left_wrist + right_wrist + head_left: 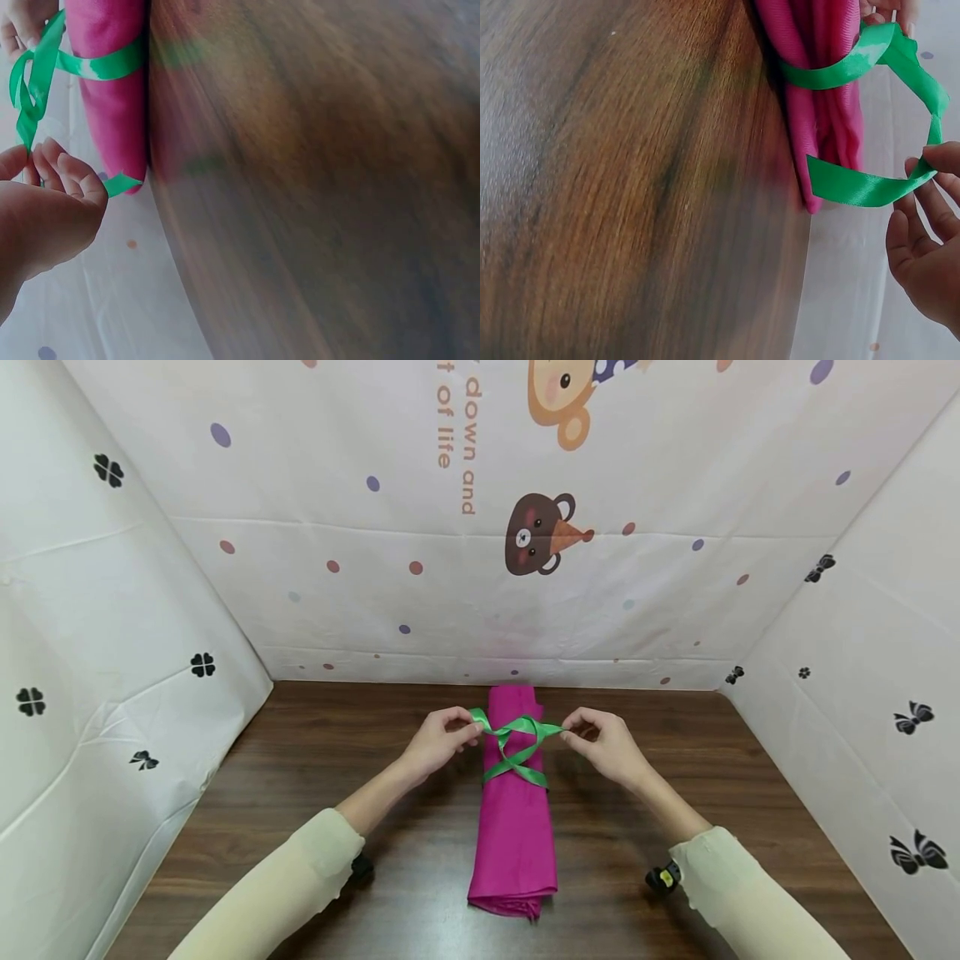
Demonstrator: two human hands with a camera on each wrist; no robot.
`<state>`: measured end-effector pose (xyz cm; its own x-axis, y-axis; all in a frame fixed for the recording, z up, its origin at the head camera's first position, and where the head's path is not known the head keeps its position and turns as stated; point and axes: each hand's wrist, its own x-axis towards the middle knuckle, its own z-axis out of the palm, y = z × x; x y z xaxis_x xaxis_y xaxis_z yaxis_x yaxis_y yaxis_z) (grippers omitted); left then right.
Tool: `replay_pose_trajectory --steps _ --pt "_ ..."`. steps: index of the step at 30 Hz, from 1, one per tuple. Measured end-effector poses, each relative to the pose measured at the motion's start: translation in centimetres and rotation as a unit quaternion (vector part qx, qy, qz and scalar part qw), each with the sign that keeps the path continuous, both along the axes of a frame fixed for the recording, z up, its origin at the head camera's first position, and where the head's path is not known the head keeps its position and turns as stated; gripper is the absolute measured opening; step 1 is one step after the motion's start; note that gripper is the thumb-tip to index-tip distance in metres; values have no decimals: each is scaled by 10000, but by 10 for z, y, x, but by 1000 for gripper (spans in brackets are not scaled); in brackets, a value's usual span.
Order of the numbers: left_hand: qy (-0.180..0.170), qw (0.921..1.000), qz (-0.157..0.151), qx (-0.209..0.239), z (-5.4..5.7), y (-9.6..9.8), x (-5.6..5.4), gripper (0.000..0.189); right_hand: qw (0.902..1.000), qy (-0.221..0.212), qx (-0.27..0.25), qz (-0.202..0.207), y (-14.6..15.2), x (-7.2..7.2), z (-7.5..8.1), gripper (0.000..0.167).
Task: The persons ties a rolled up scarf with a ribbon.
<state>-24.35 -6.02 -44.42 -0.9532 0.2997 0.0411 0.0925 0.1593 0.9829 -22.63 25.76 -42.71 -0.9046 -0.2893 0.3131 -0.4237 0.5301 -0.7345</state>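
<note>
A rolled magenta cloth [513, 843] lies lengthwise on the table, its far end near the back wall. Around its upper half runs a green satin ribbon [517, 766], crossed over itself on top with a loop between the crossings. On the left side of the roll, my left hand [442, 739] pinches one part of the ribbon between thumb and fingertips. Opposite it, my right hand [603, 743] pinches the other part, drawn out to the right. In the right wrist view a loose ribbon end [847, 186] hangs from the right fingertips beside the cloth.
The dark wooden table [360, 852] shows on both sides of the cloth. Behind it stands a white printed backdrop [450, 602], with white side panels left and right. A black wrist device [663, 878] sits under the right sleeve.
</note>
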Motion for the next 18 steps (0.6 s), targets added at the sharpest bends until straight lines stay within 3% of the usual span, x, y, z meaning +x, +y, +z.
replay_pose_trajectory --steps 18 --pt "-21 9999 -41 -163 1 -10 1 21 10000 14 49 84 5 -5 -3 8"
